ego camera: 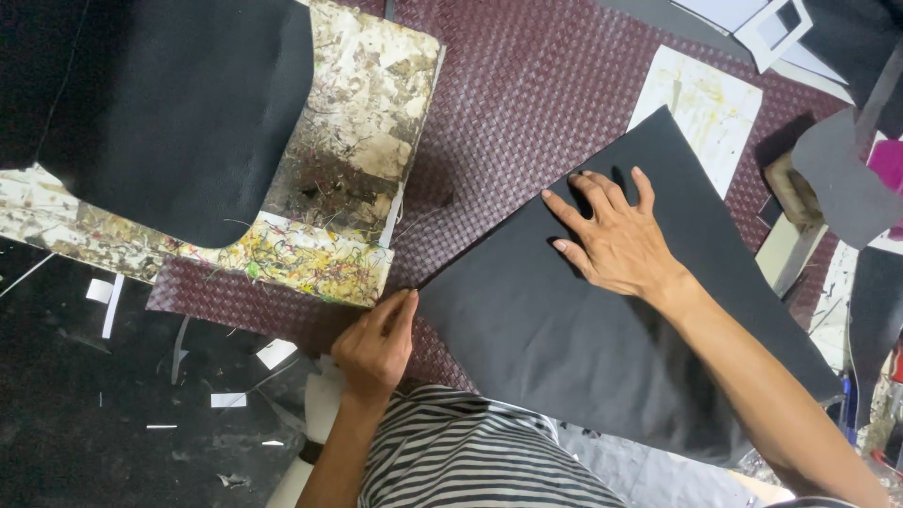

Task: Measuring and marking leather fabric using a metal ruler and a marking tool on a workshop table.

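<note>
While right hand (616,246) presses flat, fingers spread, on black sheet (602,329), left hand (374,346) pinches its corner

hands (376,343): 2 | black sheets (602,367): 2 | paint-stained boards (367,122): 2

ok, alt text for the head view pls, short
A person's right hand presses flat on a large black sheet lying on a maroon woven mat, while the left hand pinches the sheet's near corner. To the left, another black piece rests on a paint-spattered board.
</note>
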